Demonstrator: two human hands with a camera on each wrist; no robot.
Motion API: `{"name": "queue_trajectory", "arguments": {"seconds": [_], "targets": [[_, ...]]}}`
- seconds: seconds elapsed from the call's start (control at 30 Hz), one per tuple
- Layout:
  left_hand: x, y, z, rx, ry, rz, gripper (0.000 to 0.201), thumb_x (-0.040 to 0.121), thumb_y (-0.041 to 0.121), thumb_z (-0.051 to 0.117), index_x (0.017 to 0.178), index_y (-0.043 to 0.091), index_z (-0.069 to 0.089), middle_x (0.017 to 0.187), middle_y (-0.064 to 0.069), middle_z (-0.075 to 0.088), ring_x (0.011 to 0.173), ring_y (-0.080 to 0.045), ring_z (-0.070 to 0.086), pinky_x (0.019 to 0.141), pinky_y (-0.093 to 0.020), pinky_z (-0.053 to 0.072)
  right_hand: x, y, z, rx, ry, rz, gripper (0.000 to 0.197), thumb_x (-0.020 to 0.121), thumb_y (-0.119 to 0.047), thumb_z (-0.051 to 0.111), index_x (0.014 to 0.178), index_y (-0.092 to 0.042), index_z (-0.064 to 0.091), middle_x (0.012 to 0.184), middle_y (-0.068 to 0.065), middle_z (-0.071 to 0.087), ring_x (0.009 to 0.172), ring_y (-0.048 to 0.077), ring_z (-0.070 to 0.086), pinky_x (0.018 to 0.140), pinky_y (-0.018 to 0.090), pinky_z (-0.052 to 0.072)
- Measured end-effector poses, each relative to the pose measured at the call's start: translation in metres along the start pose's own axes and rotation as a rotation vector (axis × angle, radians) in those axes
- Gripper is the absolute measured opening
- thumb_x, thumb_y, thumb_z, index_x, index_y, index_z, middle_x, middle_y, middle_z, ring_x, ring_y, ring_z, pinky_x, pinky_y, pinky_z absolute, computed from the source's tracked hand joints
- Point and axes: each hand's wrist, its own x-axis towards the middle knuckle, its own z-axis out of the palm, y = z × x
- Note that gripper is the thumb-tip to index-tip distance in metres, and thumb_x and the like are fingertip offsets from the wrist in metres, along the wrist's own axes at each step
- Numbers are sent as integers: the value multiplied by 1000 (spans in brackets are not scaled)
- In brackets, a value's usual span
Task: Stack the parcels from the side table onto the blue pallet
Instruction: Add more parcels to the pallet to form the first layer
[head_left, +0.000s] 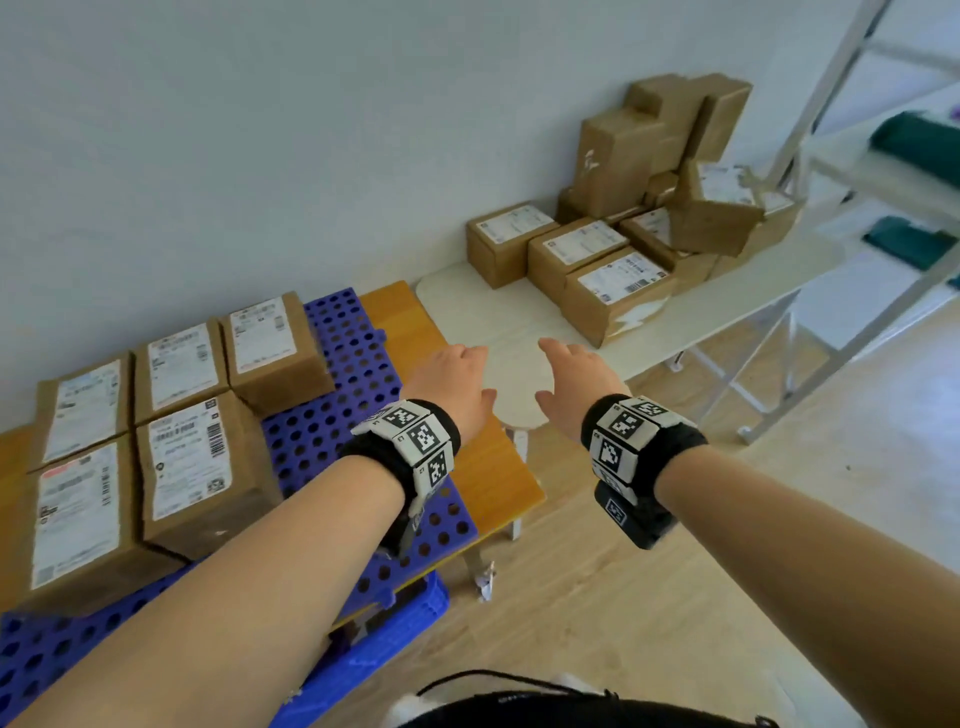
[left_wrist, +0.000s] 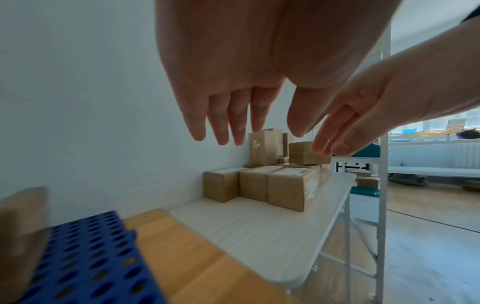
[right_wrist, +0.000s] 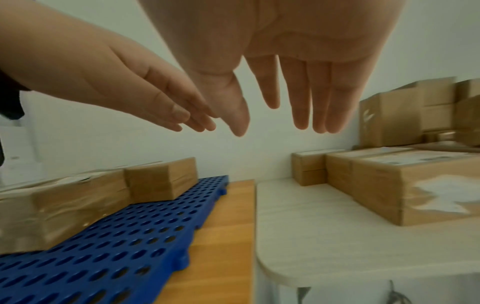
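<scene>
Several brown parcels with white labels (head_left: 176, 436) lie flat on the blue perforated pallet (head_left: 337, 415) at the left. More parcels (head_left: 613, 280) stand piled on the pale side table (head_left: 488, 317) at the right, the nearest one (right_wrist: 415, 189) with torn tape on its front. My left hand (head_left: 457, 376) and right hand (head_left: 569, 374) hover side by side over the near end of the side table, palms facing each other. Both hold nothing, with fingers (left_wrist: 223, 127) straight and fingers (right_wrist: 301, 102) spread. The nearest parcel is a short way ahead of my right hand.
The pallet rests on an orange wooden table (head_left: 498, 478) that butts against the side table. A white metal rack (head_left: 841, 171) with green items stands at the far right. A wall runs behind both tables. Wooden floor (head_left: 675, 597) lies below.
</scene>
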Motion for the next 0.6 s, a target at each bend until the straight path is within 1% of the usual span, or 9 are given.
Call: {"name": "queue_trajectory", "arguments": {"seconds": [0.07, 0.13, 0.23, 0.37, 0.43, 0.5, 0.57, 0.6], "targets": [[20, 22, 2, -7, -15, 18, 46, 95, 31, 49, 135, 10, 42, 137, -11, 46, 125, -28, 45, 100, -40, 41, 6, 24, -12, 12, 6, 48, 58, 93, -22, 51, 144, -18, 24, 139, 11, 42, 126, 29, 42, 99, 38, 41], [39, 40, 5, 3, -34, 45, 49, 95, 33, 48, 138, 12, 38, 139, -10, 44, 126, -27, 43, 102, -41, 40, 13, 45, -21, 28, 12, 92, 56, 92, -21, 52, 142, -18, 26, 137, 11, 43, 124, 29, 43, 97, 38, 42], [71, 61, 8, 15, -55, 72, 48, 95, 35, 47, 137, 12, 40, 139, -10, 44, 126, -28, 43, 101, -40, 41, 32, 74, -33, 46, 11, 139, 57, 92, -22, 52, 142, -18, 26, 137, 11, 42, 125, 29, 41, 98, 39, 41], [121, 79, 15, -5, -78, 107, 54, 96, 34, 46, 144, 14, 32, 143, -10, 41, 130, -28, 39, 104, -40, 38, 70, 105, -40, 42, 33, 194, 48, 91, -20, 53, 135, -14, 36, 131, 12, 45, 120, 29, 45, 94, 37, 42], [150, 82, 19, -16, -89, 123, 55, 96, 34, 46, 145, 15, 29, 145, -9, 38, 131, -27, 38, 104, -39, 36, 96, 117, -40, 39, 38, 214, 49, 90, -21, 54, 135, -15, 36, 134, 12, 43, 123, 30, 43, 97, 38, 41], [179, 83, 23, -34, -98, 125, 55, 96, 32, 47, 145, 15, 30, 145, -8, 38, 131, -26, 38, 104, -39, 36, 125, 126, -38, 33, 33, 227, 55, 89, -24, 56, 138, -16, 33, 139, 13, 38, 128, 31, 38, 103, 40, 39], [202, 81, 26, -45, -121, 110, 54, 96, 31, 47, 144, 15, 31, 145, -7, 39, 130, -25, 39, 103, -38, 37, 150, 133, -34, -9, 8, 246, 62, 88, -30, 57, 142, -17, 27, 146, 14, 30, 134, 32, 30, 108, 43, 34], [212, 81, 29, -44, -137, 99, 53, 96, 31, 47, 144, 15, 32, 144, -7, 39, 129, -25, 39, 102, -38, 37, 161, 136, -31, -32, -7, 261, 68, 87, -35, 57, 144, -18, 23, 151, 14, 23, 138, 33, 23, 111, 44, 30]]}}
